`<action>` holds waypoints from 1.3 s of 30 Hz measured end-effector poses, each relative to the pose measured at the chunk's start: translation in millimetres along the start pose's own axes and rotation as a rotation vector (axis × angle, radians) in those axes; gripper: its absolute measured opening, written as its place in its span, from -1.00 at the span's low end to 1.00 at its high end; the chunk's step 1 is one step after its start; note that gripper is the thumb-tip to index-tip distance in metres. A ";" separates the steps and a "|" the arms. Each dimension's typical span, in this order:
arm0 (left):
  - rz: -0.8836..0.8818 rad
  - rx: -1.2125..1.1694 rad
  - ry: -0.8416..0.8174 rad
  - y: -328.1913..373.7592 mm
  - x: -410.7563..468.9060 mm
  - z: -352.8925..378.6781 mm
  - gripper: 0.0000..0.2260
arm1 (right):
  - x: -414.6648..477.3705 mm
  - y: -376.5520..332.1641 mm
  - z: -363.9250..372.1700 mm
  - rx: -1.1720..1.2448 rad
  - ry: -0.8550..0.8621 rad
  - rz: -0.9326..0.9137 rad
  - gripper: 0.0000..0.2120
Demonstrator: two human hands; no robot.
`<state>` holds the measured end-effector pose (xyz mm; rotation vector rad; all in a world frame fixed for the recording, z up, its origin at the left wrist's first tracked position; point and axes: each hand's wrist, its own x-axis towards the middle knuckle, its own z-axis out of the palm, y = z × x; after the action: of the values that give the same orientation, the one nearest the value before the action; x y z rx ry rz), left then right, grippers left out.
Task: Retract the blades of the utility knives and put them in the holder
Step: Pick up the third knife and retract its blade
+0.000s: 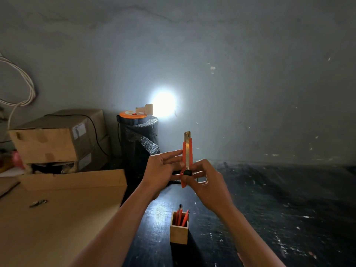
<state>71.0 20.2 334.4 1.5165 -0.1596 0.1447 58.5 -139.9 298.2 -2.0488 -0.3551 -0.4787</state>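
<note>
I hold an orange utility knife [187, 157] upright in front of me, its metal tip pointing up; only a short metal end shows above the orange body. My left hand [160, 173] steadies the handle from the left. My right hand [207, 185] grips the lower end, thumb on the black slider knob. Below, on the dark table, stands a small square wooden holder [179, 233] with several orange knives in it.
A large cardboard sheet [57, 218] covers the left, with a small metal piece [38, 203] lying on it. Cardboard boxes [57, 139] are stacked at the back left. A black bubble-wrap roll [140, 143] carries a lamp that shines on the wall.
</note>
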 end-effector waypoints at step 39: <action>-0.133 0.086 0.055 -97.7 2.4 -28.3 -0.70 | 35.2 43.4 29.6 0.081 -0.043 0.138 -0.84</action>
<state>92.6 43.6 237.9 1.6020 -0.0090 0.0876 113.9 -133.6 268.5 -1.9912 -0.2522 -0.3316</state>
